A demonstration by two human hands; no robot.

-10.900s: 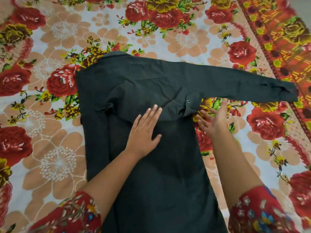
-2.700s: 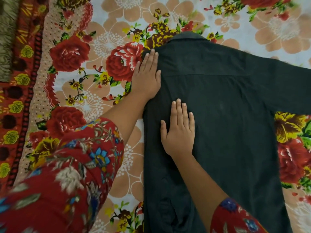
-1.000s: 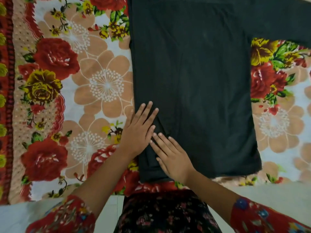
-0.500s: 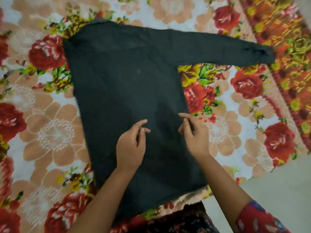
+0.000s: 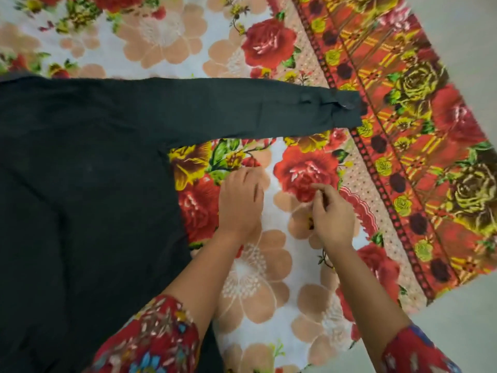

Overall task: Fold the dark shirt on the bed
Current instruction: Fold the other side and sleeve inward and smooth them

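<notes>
- The dark shirt (image 5: 80, 184) runs off the edge, far left of the fingers (image 5: 326, 196).
- The left hand (image 5: 239, 205) hides its own fingertips.
- Cuff (image 5: 341, 109) beyond the fingers: blurred.
</notes>
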